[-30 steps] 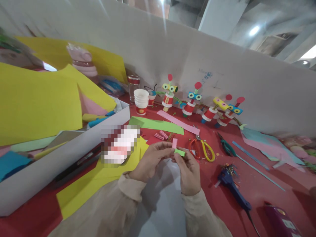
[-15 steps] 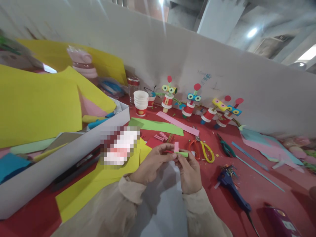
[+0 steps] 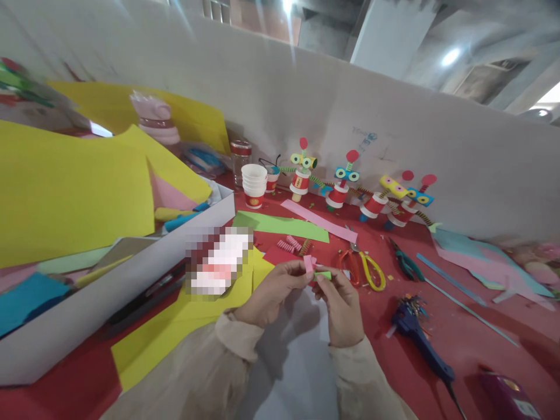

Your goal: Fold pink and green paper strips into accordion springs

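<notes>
My left hand [image 3: 280, 289] pinches a short pink paper strip [image 3: 308, 264] between thumb and fingers. In my right hand [image 3: 345, 306] a green paper strip [image 3: 322, 276] is gripped, with the thumb on top of it. The two strips meet between my fingertips; whether they are joined is hidden. Just beyond the hands lie pleated paper springs [image 3: 289, 244], pink-and-white and dark-and-yellow. Red-handled scissors [image 3: 350, 265] and yellow-handled scissors [image 3: 373, 273] rest right of my fingers.
Several paper-cup figures [image 3: 338, 195] and stacked paper cups [image 3: 254, 186] stand along the wall. A blue glue gun [image 3: 422, 344] and green-handled pliers [image 3: 406, 262] lie at right. A white box [image 3: 131, 294] of coloured paper stands left; yellow sheets [image 3: 166, 335] lie in front.
The pink strip has gone from upright to leaning left, and less of the green strip shows. My hands stay close together; the whole view has shifted slightly.
</notes>
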`<state>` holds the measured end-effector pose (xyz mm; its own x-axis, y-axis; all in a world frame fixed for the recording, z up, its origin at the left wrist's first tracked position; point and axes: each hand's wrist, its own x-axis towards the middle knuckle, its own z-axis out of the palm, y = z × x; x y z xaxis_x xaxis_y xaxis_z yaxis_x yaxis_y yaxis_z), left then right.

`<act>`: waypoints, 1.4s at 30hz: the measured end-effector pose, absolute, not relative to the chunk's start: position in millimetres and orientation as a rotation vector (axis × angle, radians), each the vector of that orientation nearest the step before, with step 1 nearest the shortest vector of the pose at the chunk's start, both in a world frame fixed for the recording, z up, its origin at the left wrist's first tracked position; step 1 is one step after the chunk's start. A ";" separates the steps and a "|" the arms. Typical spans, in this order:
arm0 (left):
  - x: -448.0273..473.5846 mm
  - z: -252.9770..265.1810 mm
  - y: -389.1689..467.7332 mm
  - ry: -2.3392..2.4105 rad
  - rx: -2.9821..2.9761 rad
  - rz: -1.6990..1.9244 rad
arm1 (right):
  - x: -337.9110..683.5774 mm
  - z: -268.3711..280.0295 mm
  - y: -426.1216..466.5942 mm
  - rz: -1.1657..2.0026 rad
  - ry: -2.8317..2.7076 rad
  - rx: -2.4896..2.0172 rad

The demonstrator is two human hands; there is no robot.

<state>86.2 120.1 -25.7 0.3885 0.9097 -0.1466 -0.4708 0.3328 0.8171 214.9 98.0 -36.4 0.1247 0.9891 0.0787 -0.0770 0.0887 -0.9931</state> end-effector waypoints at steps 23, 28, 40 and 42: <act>97.5 -30.5 116.5 0.755 0.596 1.050 | 218.0 -37.6 93.0 0.903 -1.425 -1.347; 96.4 -34.8 119.9 0.701 0.594 0.989 | 220.6 -35.4 91.2 0.854 -1.410 -1.399; 97.9 -29.4 122.5 0.633 0.368 1.262 | 220.7 -46.5 88.1 0.857 -1.238 -1.411; 89.3 -23.4 122.8 0.547 0.275 1.325 | 219.7 -45.6 87.6 0.855 -1.238 -1.406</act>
<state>89.3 122.8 -23.4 0.1421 0.9651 -0.2201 -0.8393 0.2354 0.4900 219.7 87.6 -45.6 0.2160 0.9697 0.1141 0.2366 0.0614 -0.9697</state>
